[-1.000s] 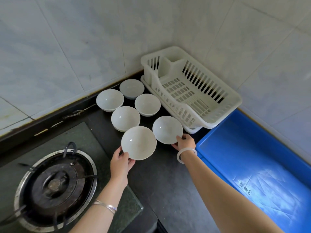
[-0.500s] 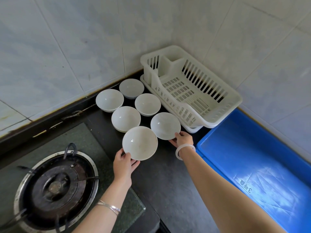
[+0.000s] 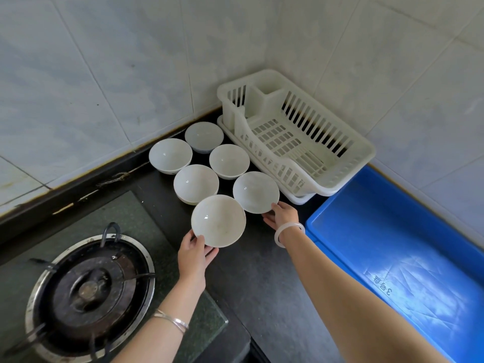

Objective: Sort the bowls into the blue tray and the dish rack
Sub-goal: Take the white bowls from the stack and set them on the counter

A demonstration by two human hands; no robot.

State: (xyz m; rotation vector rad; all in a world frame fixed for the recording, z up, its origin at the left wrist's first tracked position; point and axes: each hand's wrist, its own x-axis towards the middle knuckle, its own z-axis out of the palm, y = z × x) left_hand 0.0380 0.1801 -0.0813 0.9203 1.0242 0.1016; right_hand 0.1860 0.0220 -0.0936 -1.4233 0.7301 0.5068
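I count six white bowls, all upright and empty, clustered on the dark worktop near its back corner. The nearest bowl [image 3: 218, 220] is tilted slightly, the right-hand bowl [image 3: 256, 192] sits just beside the white slatted dish rack [image 3: 348, 163], which is empty. The blue tray [image 3: 445, 231] lies empty along the right edge.

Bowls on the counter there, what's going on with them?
A person grips two white bowls at once: the left hand on the nearest bowl, the right hand on the bowl beside it. Four more bowls sit behind. The dish rack and blue tray hold none yet.
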